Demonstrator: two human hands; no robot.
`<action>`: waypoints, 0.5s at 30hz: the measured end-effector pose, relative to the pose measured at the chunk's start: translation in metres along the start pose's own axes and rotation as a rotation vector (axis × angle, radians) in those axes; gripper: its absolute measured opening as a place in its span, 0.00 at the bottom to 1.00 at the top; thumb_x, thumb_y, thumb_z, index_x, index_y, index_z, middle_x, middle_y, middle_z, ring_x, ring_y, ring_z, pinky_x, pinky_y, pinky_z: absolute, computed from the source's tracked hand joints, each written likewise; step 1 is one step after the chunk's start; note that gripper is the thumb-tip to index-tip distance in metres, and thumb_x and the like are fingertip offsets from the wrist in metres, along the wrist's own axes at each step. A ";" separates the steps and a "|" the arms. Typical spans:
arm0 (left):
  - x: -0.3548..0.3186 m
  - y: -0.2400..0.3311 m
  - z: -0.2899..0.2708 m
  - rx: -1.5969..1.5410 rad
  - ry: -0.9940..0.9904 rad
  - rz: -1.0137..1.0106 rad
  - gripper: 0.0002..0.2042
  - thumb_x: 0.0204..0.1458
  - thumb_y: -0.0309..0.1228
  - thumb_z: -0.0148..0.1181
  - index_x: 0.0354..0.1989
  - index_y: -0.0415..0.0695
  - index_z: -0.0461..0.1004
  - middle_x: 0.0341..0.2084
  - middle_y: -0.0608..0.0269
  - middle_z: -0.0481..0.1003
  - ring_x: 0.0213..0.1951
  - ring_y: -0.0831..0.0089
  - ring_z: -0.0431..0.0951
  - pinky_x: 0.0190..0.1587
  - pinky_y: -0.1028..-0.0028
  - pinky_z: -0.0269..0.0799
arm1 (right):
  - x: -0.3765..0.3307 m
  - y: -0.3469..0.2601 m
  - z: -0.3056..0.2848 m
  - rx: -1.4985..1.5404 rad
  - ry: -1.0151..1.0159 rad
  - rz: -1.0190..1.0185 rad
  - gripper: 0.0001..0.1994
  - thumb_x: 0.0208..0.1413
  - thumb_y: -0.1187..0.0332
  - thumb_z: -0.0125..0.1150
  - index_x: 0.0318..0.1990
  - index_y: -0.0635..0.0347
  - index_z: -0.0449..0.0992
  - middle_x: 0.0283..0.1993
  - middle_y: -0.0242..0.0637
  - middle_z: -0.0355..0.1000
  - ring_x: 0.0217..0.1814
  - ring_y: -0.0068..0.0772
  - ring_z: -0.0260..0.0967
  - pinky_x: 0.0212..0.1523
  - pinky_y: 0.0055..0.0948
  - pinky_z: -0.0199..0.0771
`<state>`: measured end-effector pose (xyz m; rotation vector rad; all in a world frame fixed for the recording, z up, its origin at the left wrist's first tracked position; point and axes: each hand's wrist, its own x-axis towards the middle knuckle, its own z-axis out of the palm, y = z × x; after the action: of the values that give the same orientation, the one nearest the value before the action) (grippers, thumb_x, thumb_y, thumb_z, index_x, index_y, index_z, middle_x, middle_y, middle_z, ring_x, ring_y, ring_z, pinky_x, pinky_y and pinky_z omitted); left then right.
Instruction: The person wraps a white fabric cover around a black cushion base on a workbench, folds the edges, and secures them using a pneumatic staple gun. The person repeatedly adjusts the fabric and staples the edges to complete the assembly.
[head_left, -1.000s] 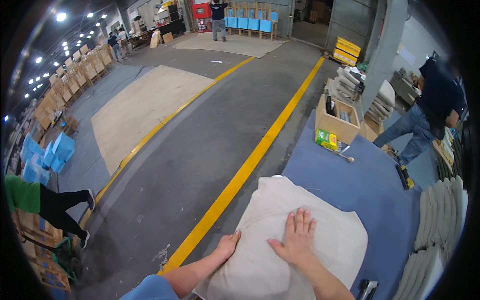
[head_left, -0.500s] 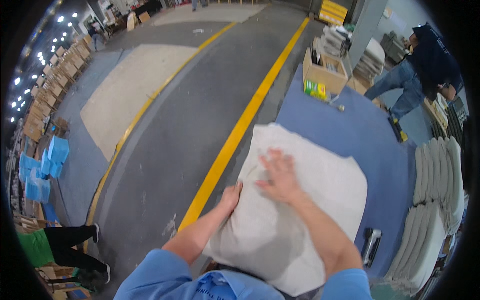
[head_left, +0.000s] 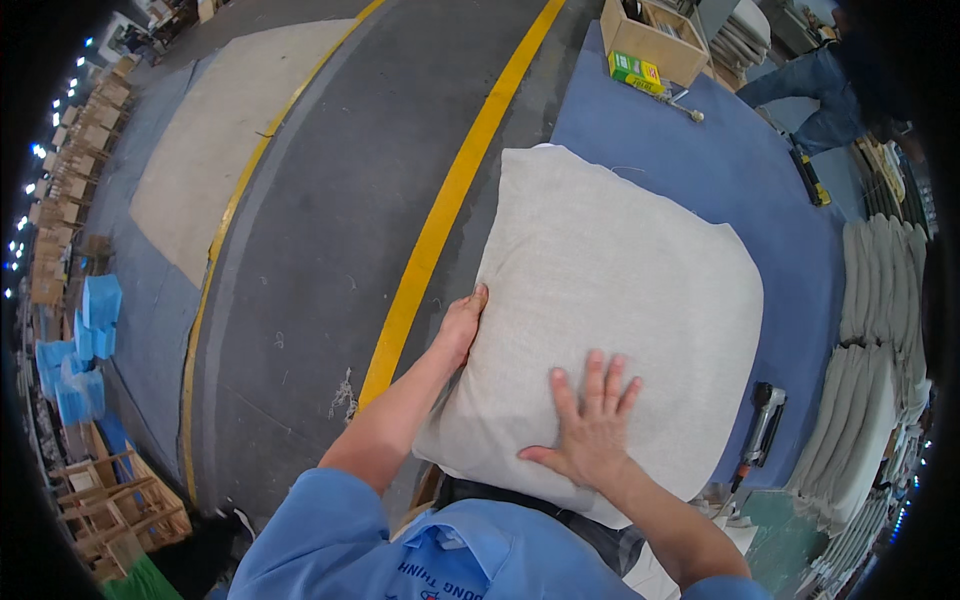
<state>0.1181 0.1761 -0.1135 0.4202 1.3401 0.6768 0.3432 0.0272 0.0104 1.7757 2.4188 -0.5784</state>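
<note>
Resting on pale fabric [head_left: 625, 255], right hand [head_left: 595, 437] spread, left hand [head_left: 463, 325] pinching edge, wooden box [head_left: 642, 44] holding black object [head_left: 633, 10]

Dark lettering [head_left: 437, 580] on blue shirt [head_left: 530, 555]

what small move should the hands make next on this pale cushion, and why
Probably sweep the right hand toward the far edge of the pale fabric-covered cushion: it is spread over the near part, neither hand covers the far part, and the left hand holds the left edge, which should steady it.
</note>
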 end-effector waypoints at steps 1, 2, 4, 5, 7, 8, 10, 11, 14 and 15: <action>-0.001 0.000 0.000 -0.018 -0.005 -0.018 0.32 0.68 0.57 0.53 0.55 0.34 0.78 0.49 0.54 0.82 0.48 0.68 0.81 0.53 0.68 0.77 | 0.010 -0.012 0.001 0.020 -0.001 -0.012 0.63 0.39 0.26 0.71 0.79 0.52 0.54 0.81 0.74 0.30 0.82 0.86 0.18 0.69 0.88 0.19; 0.000 -0.002 0.000 -0.036 -0.008 -0.034 0.32 0.68 0.57 0.54 0.55 0.34 0.78 0.49 0.54 0.81 0.49 0.68 0.81 0.53 0.68 0.77 | 0.021 -0.024 0.001 0.019 -0.012 -0.023 0.62 0.40 0.28 0.72 0.79 0.50 0.54 0.81 0.74 0.30 0.82 0.86 0.18 0.69 0.88 0.20; 0.002 -0.006 -0.003 0.002 -0.011 -0.033 0.32 0.67 0.57 0.54 0.57 0.34 0.77 0.51 0.53 0.81 0.51 0.68 0.80 0.55 0.68 0.76 | 0.040 -0.044 0.001 0.019 -0.032 -0.045 0.60 0.40 0.31 0.74 0.79 0.47 0.54 0.81 0.73 0.30 0.82 0.86 0.18 0.68 0.90 0.22; 0.004 -0.005 -0.006 0.021 -0.011 -0.022 0.33 0.67 0.57 0.54 0.58 0.34 0.77 0.51 0.53 0.81 0.52 0.68 0.80 0.56 0.69 0.75 | 0.050 -0.053 0.003 -0.016 -0.042 -0.058 0.59 0.41 0.32 0.74 0.79 0.46 0.54 0.82 0.72 0.30 0.82 0.85 0.18 0.69 0.90 0.23; 0.007 -0.004 -0.008 0.058 0.008 -0.009 0.32 0.67 0.57 0.54 0.58 0.33 0.77 0.51 0.52 0.81 0.50 0.66 0.81 0.54 0.67 0.76 | 0.064 -0.068 0.010 -0.081 -0.059 -0.083 0.57 0.43 0.34 0.74 0.79 0.44 0.55 0.82 0.70 0.29 0.83 0.84 0.18 0.69 0.89 0.25; 0.008 -0.003 -0.008 0.076 0.017 0.007 0.32 0.68 0.56 0.54 0.58 0.33 0.77 0.51 0.51 0.81 0.50 0.65 0.81 0.53 0.67 0.76 | 0.071 -0.074 0.010 -0.097 -0.070 -0.084 0.56 0.45 0.34 0.73 0.79 0.45 0.55 0.83 0.68 0.29 0.83 0.83 0.18 0.70 0.89 0.25; 0.006 -0.003 -0.007 0.061 0.037 0.003 0.32 0.68 0.56 0.54 0.58 0.33 0.77 0.51 0.51 0.81 0.49 0.65 0.81 0.53 0.66 0.77 | 0.076 -0.078 0.007 -0.137 -0.093 -0.087 0.54 0.47 0.34 0.71 0.79 0.45 0.55 0.83 0.65 0.29 0.84 0.80 0.18 0.71 0.88 0.25; 0.004 -0.005 -0.006 0.049 0.046 0.003 0.32 0.68 0.56 0.54 0.58 0.33 0.77 0.50 0.51 0.81 0.49 0.65 0.82 0.52 0.66 0.77 | 0.074 -0.075 0.005 -0.093 -0.085 -0.121 0.53 0.48 0.34 0.70 0.79 0.46 0.55 0.84 0.65 0.29 0.84 0.79 0.19 0.72 0.86 0.25; 0.000 -0.005 -0.011 0.015 -0.059 0.036 0.33 0.68 0.57 0.53 0.58 0.32 0.76 0.51 0.51 0.81 0.49 0.65 0.82 0.53 0.65 0.77 | 0.066 -0.058 -0.006 0.032 -0.023 -0.228 0.53 0.50 0.33 0.67 0.80 0.47 0.54 0.84 0.64 0.30 0.85 0.75 0.20 0.74 0.82 0.25; 0.003 -0.005 -0.011 0.030 -0.052 0.051 0.33 0.68 0.57 0.53 0.59 0.32 0.76 0.51 0.51 0.81 0.49 0.65 0.82 0.53 0.65 0.77 | 0.059 -0.041 -0.012 0.073 0.018 -0.266 0.53 0.51 0.32 0.66 0.80 0.47 0.54 0.84 0.64 0.30 0.85 0.74 0.21 0.74 0.81 0.25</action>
<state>0.1087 0.1734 -0.1215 0.4948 1.2949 0.6845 0.2878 0.0742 0.0149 1.4980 2.7000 -0.6854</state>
